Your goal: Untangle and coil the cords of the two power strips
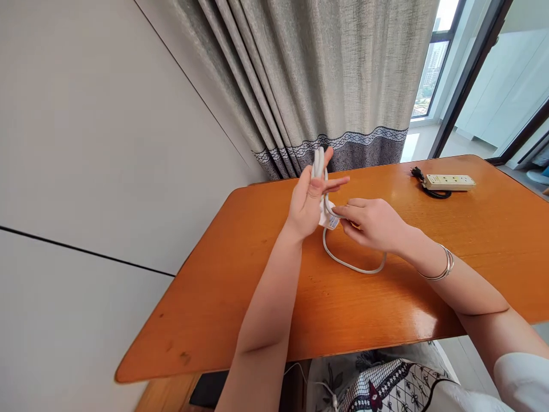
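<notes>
A white cable [318, 163] is looped in a small bundle around my left hand [306, 200], whose thumb presses against the strands while some fingers stretch out past them. My right hand [369, 223], just to the right, pinches a length of the same cable between thumb and fingers. Below the loops hangs a white tag [329, 217] with small print, partly covered by my hands. A slack curve of the cable droops over the table beneath my right hand. The cable's ends cannot be made out.
The orange-brown wooden table [240, 269] has rounded corners. At its far right lies a cream power strip [449, 182] with a black cord and plug [417, 173]. A grey curtain [343, 74] hangs behind it, and a pale wall [107, 143] stands on the left.
</notes>
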The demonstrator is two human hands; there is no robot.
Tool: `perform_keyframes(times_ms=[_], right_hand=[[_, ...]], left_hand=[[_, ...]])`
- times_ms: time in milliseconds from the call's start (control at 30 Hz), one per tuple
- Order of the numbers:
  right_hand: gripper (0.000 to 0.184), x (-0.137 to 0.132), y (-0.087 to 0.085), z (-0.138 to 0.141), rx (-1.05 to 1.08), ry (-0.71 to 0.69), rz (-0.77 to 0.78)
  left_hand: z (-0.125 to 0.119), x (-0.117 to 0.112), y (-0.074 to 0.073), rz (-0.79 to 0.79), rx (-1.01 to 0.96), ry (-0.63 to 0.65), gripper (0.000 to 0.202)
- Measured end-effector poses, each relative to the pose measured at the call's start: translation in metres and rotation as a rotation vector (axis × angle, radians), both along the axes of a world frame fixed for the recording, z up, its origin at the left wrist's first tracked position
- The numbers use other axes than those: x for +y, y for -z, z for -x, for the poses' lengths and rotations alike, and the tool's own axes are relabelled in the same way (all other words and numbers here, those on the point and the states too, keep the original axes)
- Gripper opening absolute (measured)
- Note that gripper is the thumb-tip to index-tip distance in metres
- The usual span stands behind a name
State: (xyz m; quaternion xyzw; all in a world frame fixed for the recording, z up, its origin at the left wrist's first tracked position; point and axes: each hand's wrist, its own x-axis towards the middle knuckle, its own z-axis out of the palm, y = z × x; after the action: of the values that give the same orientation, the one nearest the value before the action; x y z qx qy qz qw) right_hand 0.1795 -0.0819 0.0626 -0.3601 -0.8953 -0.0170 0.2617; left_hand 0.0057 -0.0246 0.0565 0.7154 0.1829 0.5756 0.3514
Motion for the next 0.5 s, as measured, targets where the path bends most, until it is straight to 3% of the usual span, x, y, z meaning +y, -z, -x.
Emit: perform_keyframes(times_ms=[200, 300, 433, 500], right_hand=[[0.026, -0.013, -0.011, 0.0, 0.138, -0.098, 0.178], [0.027, -0.017, -0.016, 0.0, 0.278, -0.181, 0.38], [0.048, -0.011, -0.017, -0.007, 0.415, -0.161, 0.619], [0.044, -0.002, -0.017, -0.016, 0.409, -0.193, 0.775]], left_hand=[[0.002, -0.006, 0.0, -0.117, 0.258, -0.109, 0.06], [0.005, -0.007, -0.002, -0.135, 0.297, -0.214, 0.065], [0.007, -0.004, -0.002, -0.119, 0.307, -0.288, 0.069], [0.007, -0.004, -0.003, -0.14, 0.324, -0.32, 0.068]])
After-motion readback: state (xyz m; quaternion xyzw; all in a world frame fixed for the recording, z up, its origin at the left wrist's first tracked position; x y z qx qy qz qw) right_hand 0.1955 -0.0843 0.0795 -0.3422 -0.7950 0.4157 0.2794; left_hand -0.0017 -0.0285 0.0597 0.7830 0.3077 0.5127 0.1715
